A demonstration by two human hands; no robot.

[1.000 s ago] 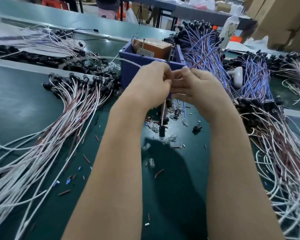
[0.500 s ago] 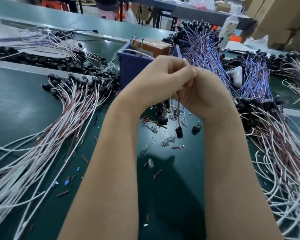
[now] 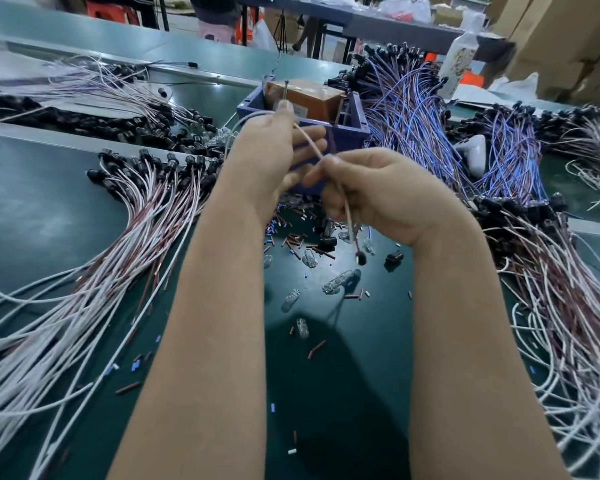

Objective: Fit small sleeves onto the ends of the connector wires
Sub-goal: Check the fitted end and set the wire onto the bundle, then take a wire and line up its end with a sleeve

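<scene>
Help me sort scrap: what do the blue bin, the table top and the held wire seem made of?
Blue bin: likely moulded plastic, matte, uniform colour. Table top: dark green mat, perhaps rubber or vinyl, soft sheen. Wire: flexible pale plastic-looking insulation, bends smoothly; core hidden.

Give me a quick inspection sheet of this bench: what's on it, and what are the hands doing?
Surface: green bench top, partly covered.
Job's things: one white wire stretched between both hands, black connector dangling at its lower end; small red and blue sleeves scattered beneath.
Clutter: clear plastic pieces; blue bin holding a brown box.
Hands: left hand pinches the wire high; right hand grips it lower.
Cables: white-and-red bundle at left, blue-and-red bundle behind.
Surroundings: bottle, cardboard boxes.
</scene>
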